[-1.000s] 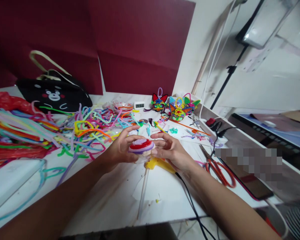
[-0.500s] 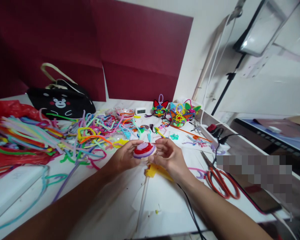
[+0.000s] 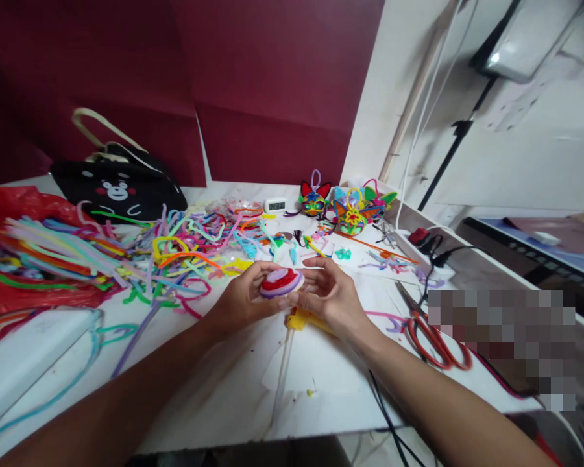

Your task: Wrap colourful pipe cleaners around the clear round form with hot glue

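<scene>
Between my two hands is a round, layered piece of coiled pipe cleaner (image 3: 276, 279), with a lilac top, a red ring and a purple and white edge. My left hand (image 3: 246, 292) grips its left side, thumb below and fingers behind. At the right edge, my right hand (image 3: 331, 299) closes on it with thumb and fingertips; some fingers are hidden behind. Below my right hand lies a yellow glue gun (image 3: 299, 319), partly covered, with a clear glue stick (image 3: 283, 363) pointing toward me.
Loose pipe cleaners (image 3: 189, 237) are heaped at left, beside a red plastic bag (image 3: 43, 301). Orange-handled scissors (image 3: 433, 340) lie at right. Finished cat-face ornaments (image 3: 353, 217), a small digital clock (image 3: 275, 205) and a black bag (image 3: 121, 191) stand at the back. A black cord (image 3: 387, 408) hangs over the front edge.
The view has tipped down slightly, so the table's front edge shows more. Both hands still hold the coiled piece, which is turned a little between the fingers.
</scene>
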{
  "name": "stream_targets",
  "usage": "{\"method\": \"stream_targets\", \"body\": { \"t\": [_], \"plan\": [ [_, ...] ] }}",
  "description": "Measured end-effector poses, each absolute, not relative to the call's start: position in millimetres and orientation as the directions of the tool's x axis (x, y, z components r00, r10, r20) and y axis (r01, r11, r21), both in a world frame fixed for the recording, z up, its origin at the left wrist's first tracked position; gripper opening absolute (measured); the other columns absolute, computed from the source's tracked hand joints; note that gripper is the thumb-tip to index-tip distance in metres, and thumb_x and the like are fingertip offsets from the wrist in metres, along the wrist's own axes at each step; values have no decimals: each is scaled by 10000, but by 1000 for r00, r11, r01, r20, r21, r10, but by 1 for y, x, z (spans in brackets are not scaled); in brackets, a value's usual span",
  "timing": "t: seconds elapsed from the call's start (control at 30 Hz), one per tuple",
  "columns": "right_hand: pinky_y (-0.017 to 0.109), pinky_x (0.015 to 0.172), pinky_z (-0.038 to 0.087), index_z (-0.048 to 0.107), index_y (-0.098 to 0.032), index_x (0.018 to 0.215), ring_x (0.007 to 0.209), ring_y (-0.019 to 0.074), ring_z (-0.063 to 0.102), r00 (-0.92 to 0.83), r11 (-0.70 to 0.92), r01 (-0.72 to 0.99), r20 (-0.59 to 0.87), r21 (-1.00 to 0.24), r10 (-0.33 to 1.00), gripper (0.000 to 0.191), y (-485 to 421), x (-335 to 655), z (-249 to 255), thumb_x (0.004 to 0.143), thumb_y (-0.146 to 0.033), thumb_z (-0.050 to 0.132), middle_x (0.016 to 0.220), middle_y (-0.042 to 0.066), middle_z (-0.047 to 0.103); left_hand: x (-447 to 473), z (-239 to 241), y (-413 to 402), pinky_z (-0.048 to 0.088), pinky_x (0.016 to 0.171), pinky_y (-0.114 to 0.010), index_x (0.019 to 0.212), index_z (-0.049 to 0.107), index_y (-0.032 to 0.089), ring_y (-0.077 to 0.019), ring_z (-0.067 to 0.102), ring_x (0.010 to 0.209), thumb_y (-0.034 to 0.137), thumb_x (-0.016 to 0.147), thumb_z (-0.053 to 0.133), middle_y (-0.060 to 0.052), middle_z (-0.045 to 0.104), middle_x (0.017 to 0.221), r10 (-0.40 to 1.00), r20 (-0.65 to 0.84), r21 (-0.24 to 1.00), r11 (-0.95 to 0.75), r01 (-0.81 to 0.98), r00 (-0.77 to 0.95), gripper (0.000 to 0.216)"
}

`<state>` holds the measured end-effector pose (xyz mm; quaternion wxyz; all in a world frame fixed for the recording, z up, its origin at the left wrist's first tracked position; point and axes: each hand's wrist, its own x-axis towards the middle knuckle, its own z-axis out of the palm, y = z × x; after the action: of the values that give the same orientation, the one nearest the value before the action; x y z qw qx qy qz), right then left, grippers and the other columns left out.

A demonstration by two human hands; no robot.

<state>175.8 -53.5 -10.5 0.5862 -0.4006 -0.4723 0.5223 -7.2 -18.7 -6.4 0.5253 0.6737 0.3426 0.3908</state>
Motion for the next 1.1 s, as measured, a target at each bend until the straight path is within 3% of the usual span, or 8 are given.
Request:
{"method": "stream_targets", "body": {
  "t": [0.27,0.57,0.87,1.1],
  "plan": [
    [379,877,536,550,-236,1087,918,202,694,-20,203,-121,207,-972,978,609,-55,176,-11,561,-221,856,1033,53,714,-10,-13,-15,543,913,-382,1088,558,193,-276,681,1066,342,660,859,-90,698,1133,877,196,969,-242,53,438,544],
    [382,890,540,540,-246,1091,889,187,686,10,255,-2,255,-967,967,532,-58,173,-12,621,-229,789,1030,41,706,-9,-11,-17,546,850,-369,1076,579,201,-272,689,995,355,657,825,-76,704,1091,883,234,944,-306,122,407,509],
    [369,849,531,537,-252,1040,867,188,672,29,261,-31,260,-965,965,522,-59,171,-12,598,-216,813,992,30,707,-6,-7,-20,557,806,-362,1041,578,196,-272,698,950,296,594,826,-74,716,1049,901,232,939,-306,158,368,521],
    [370,837,539,537,-253,1036,869,189,674,13,215,-82,214,-973,977,559,-57,173,-10,569,-238,844,988,28,696,-8,-15,-14,558,834,-361,1060,559,188,-269,698,997,299,639,837,-87,711,1082,880,207,967,-249,46,427,516]
  ]
}}
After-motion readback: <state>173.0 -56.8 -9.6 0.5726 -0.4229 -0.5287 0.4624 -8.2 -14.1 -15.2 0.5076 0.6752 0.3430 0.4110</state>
